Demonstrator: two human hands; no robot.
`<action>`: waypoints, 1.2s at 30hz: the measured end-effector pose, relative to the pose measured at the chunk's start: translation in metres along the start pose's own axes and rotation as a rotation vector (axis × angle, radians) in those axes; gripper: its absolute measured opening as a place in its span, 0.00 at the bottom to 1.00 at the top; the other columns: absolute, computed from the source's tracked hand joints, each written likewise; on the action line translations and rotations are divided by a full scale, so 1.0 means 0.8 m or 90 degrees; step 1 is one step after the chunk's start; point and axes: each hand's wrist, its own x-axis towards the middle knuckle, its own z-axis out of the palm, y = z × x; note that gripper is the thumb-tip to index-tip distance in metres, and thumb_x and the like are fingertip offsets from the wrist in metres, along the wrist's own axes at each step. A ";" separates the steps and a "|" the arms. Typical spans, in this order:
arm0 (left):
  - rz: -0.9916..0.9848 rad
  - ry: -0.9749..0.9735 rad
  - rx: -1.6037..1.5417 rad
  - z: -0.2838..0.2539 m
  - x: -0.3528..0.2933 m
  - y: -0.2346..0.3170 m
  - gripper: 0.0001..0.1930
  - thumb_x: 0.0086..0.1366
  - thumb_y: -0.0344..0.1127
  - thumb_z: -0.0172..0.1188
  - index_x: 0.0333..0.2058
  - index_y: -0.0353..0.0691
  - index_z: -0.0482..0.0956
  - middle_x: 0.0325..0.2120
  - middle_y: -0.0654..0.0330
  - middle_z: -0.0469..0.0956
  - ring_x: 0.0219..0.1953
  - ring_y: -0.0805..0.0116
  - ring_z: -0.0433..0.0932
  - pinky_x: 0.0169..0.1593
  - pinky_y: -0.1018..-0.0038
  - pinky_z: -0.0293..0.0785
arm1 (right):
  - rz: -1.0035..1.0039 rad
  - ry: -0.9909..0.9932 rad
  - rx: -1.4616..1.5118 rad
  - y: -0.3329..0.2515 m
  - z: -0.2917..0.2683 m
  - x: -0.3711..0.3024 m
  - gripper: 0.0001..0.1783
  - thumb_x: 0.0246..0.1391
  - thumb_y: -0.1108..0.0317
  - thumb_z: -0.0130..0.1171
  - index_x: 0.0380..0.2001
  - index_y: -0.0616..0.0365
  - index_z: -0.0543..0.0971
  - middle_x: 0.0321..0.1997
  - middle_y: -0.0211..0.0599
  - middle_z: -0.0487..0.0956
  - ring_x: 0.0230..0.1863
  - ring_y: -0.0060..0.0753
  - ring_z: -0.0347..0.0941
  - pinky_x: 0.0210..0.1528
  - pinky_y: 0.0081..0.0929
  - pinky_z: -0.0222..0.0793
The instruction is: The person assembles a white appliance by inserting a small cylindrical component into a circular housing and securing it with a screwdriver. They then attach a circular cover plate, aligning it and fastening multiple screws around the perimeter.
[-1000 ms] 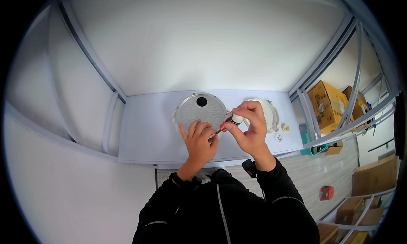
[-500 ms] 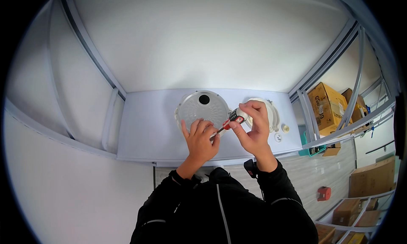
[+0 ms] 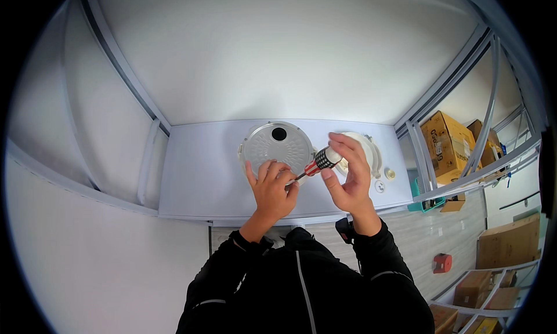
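Observation:
A round silver metal lid (image 3: 261, 144) with a dark round spot lies on the table. My left hand (image 3: 272, 196) grips its near rim, fingers spread over the top and thumb low beside the edge. In my right hand (image 3: 355, 186), thumb and fingers close around the butt of a screwdriver (image 3: 317, 164) with a red, white and black patterned handle. The screwdriver slants down to the left, its shaft reaching the rim between my left thumb and forefinger. My left fingers hide the tip and whatever it touches.
Behind my right hand is a white round part (image 3: 374, 154), partly covered. Two small round pieces, one white (image 3: 380, 186) and one yellowish (image 3: 390, 174), lie to its right. Metal frame bars flank the white table (image 3: 197, 171). Cardboard boxes (image 3: 447, 148) and a red stool (image 3: 442, 263) are farther right.
The screwdriver handle has turned about its length, showing a different part of its pattern. My right fingers and thumb have shifted slightly on it; my left hand stays at the rim.

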 end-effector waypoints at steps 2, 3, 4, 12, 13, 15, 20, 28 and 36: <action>0.002 0.007 0.009 0.000 0.002 0.002 0.05 0.54 0.35 0.70 0.29 0.50 0.82 0.42 0.69 0.79 0.59 0.58 0.73 0.76 0.33 0.35 | 0.022 -0.012 -0.001 0.006 -0.001 -0.008 0.27 0.55 0.74 0.69 0.59 0.64 0.79 0.61 0.55 0.79 0.57 0.53 0.80 0.61 0.40 0.74; 0.004 0.007 0.012 0.001 0.002 0.002 0.05 0.54 0.36 0.70 0.29 0.50 0.82 0.43 0.69 0.79 0.59 0.58 0.73 0.75 0.33 0.34 | 0.031 -0.019 0.000 0.009 0.000 -0.012 0.26 0.55 0.74 0.69 0.59 0.64 0.79 0.61 0.56 0.79 0.57 0.53 0.80 0.61 0.41 0.74; 0.005 0.006 0.014 0.003 0.001 0.001 0.05 0.55 0.36 0.70 0.29 0.50 0.82 0.43 0.70 0.79 0.59 0.58 0.73 0.75 0.33 0.34 | 0.039 -0.017 0.024 0.011 0.001 -0.014 0.27 0.54 0.74 0.70 0.58 0.64 0.79 0.61 0.55 0.79 0.58 0.53 0.79 0.61 0.41 0.74; 0.018 0.016 0.022 0.003 -0.001 0.000 0.05 0.56 0.37 0.69 0.30 0.49 0.81 0.43 0.68 0.79 0.59 0.58 0.73 0.75 0.33 0.34 | 0.011 -0.045 0.036 -0.005 -0.001 0.001 0.29 0.52 0.78 0.70 0.60 0.64 0.78 0.59 0.54 0.80 0.57 0.51 0.80 0.58 0.38 0.75; 0.018 0.017 0.023 0.003 -0.001 -0.001 0.05 0.56 0.37 0.69 0.30 0.49 0.81 0.43 0.68 0.79 0.59 0.58 0.73 0.75 0.33 0.34 | 0.008 -0.064 0.012 -0.001 -0.002 -0.003 0.30 0.55 0.77 0.69 0.62 0.64 0.76 0.60 0.54 0.79 0.59 0.51 0.78 0.61 0.40 0.73; 0.021 0.021 0.024 0.003 0.000 0.000 0.06 0.56 0.37 0.69 0.30 0.48 0.80 0.43 0.68 0.79 0.58 0.58 0.73 0.75 0.33 0.35 | 0.014 -0.079 -0.005 0.007 -0.004 -0.013 0.31 0.58 0.75 0.66 0.65 0.65 0.73 0.61 0.54 0.77 0.61 0.50 0.76 0.63 0.41 0.72; 0.025 0.023 0.023 0.001 0.000 0.000 0.06 0.54 0.36 0.69 0.30 0.48 0.80 0.42 0.67 0.79 0.57 0.58 0.75 0.75 0.33 0.37 | 0.094 -0.031 0.150 0.004 0.007 -0.009 0.30 0.56 0.76 0.70 0.63 0.64 0.76 0.59 0.51 0.79 0.55 0.48 0.78 0.57 0.37 0.75; 0.019 0.019 0.025 0.000 0.001 0.001 0.06 0.55 0.37 0.68 0.31 0.47 0.81 0.41 0.68 0.79 0.57 0.58 0.75 0.75 0.33 0.36 | 0.153 -0.012 0.091 0.012 0.010 -0.008 0.33 0.58 0.77 0.67 0.67 0.65 0.73 0.63 0.53 0.75 0.59 0.44 0.75 0.62 0.38 0.71; 0.022 0.016 0.015 0.000 0.002 -0.004 0.07 0.58 0.39 0.67 0.32 0.50 0.78 0.42 0.70 0.80 0.57 0.59 0.74 0.74 0.35 0.36 | 0.092 -0.087 -0.014 0.016 0.013 0.014 0.37 0.59 0.80 0.64 0.72 0.65 0.67 0.63 0.52 0.76 0.61 0.41 0.75 0.64 0.37 0.72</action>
